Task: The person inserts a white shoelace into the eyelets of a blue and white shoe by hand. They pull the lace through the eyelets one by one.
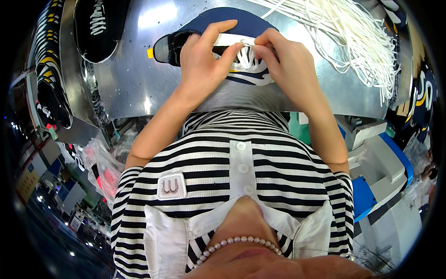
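A navy, black and white shoe upper [251, 21] lies on its side on the metal tabletop, its heel end with a yellow tab pointing left. White shoelace [245, 60] criss-crosses through its eyelets. My left hand [203, 60] grips the upper near the ankle opening, index finger stretched over the navy side and thumb by the eyelet row. On the right, my right hand [292, 58] pinches the shoelace between thumb and index finger at the white eyelet strip. The fingertips of both hands nearly meet there. Some eyelets are hidden behind my fingers.
A large bundle of loose white laces [353, 46] spreads over the table's [144, 88] right side. Another black laced upper [98, 32] lies at the upper left. Stacked uppers [49, 65] line the far left; more uppers [420, 97] hang at the right edge. Clear plastic bags [100, 158] sit at lower left.
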Motion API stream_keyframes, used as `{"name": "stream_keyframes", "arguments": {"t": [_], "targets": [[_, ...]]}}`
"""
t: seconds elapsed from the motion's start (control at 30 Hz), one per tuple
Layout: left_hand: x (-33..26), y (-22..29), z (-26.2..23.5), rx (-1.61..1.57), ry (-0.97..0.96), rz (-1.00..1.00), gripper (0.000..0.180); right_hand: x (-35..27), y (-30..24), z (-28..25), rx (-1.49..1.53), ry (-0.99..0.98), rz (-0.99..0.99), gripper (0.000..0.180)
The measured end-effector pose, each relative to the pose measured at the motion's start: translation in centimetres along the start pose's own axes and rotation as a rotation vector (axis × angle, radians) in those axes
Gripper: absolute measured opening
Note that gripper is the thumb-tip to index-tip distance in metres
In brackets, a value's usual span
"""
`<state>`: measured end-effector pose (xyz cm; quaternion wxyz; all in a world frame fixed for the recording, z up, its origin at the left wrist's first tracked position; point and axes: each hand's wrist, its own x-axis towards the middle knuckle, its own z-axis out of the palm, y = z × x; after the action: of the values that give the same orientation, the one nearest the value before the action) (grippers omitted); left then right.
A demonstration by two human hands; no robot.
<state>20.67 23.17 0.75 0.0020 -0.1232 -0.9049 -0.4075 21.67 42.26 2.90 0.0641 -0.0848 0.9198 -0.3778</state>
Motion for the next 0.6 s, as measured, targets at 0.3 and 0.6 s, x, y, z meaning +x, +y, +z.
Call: {"name": "stream_keyframes", "arguments": {"t": [0.3,0.6], "targets": [[-0.3,-0.5,0.7,-0.011,0.073,0.236,0.036,1.4,-1.4,4.2,-0.294,0.212,-0.257,0.043],[-0.1,-0.6,-0.1,-0.271,-0.075,-0.019,0.044,-1.2,-0.8,-2.5,-0.032,0.122,-0.008,0.022]]}}
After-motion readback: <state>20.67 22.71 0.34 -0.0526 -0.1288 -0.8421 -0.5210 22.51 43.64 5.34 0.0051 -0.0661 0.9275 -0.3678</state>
